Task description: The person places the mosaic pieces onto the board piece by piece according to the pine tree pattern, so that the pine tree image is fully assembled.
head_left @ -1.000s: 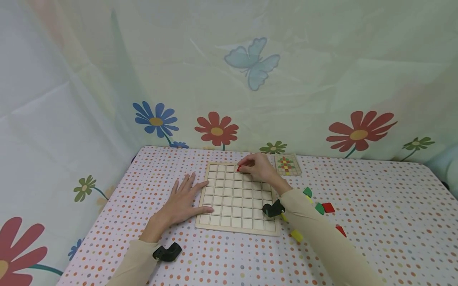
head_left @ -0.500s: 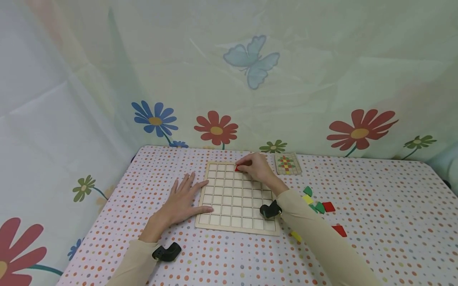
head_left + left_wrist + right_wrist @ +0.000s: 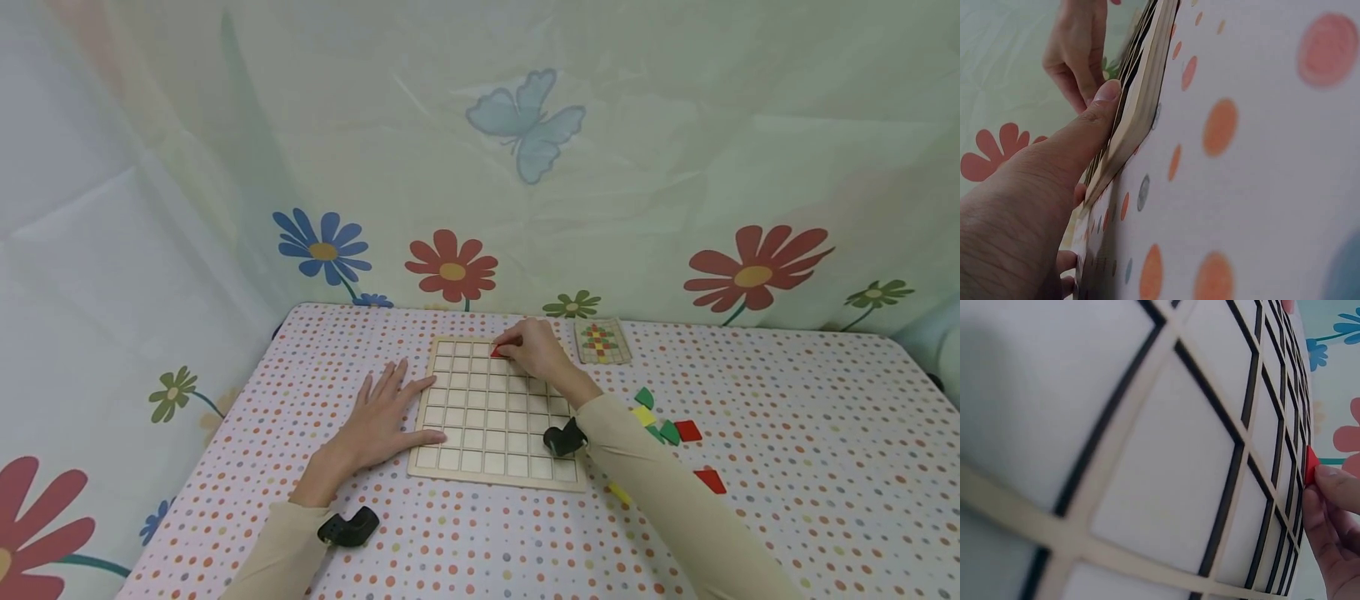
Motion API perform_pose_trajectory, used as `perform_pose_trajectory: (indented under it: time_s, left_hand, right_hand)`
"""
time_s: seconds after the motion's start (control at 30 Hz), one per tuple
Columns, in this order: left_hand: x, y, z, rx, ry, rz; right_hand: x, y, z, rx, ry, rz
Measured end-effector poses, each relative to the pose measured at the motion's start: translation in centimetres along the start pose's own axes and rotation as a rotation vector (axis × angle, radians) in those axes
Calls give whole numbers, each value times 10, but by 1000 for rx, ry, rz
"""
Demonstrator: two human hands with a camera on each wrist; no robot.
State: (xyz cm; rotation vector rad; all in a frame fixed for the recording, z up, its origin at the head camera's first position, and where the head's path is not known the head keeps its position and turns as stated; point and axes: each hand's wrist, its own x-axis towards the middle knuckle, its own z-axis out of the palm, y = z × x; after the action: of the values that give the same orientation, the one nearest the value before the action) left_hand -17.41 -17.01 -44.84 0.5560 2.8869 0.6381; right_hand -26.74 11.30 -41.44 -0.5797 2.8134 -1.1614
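"How does the piece in hand look?"

"The red tile [image 3: 1311, 467] is small and bright, with a pointed, triangular part showing; fingertips cover the rest."

"Where is it?"

"At the far row of the wooden grid board [image 3: 474, 418], fourth column from the left. I can't tell whether it sits down in the cell."

"And the fingers?"

"The right hand [image 3: 536, 348] pinches the tile between thumb and forefinger. The left hand [image 3: 375, 421] is spread and grasps nothing; its thumb lies across the board's left rim."

"Now count everything."

"One board, seven cells by seven, some under the hands. One pattern card [image 3: 602, 342], showing a tree, just right of the right hand. On the dotted tablecloth [image 3: 810, 417], right of the board, I see three green pieces [image 3: 644, 397], two yellow pieces [image 3: 643, 416] and two red pieces [image 3: 687, 431]. One yellow is partly behind the right sleeve [image 3: 667, 500]."
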Motion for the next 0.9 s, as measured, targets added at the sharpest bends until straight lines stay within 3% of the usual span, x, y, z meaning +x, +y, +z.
perform_pose_trajectory:
  time_s: [0.4,0.63,0.9]
  left_hand:
    - [-1,-1,1,-3,3,-1]
    - [-1,2,1,8,2,2]
    - [-1,1,1,9,9,8]
  right_hand:
    - [5,-11,5,-40,-28,87]
    - [2,-12,0,-43,-66,41]
    - [-25,-8,-25,-59,-115,-77]
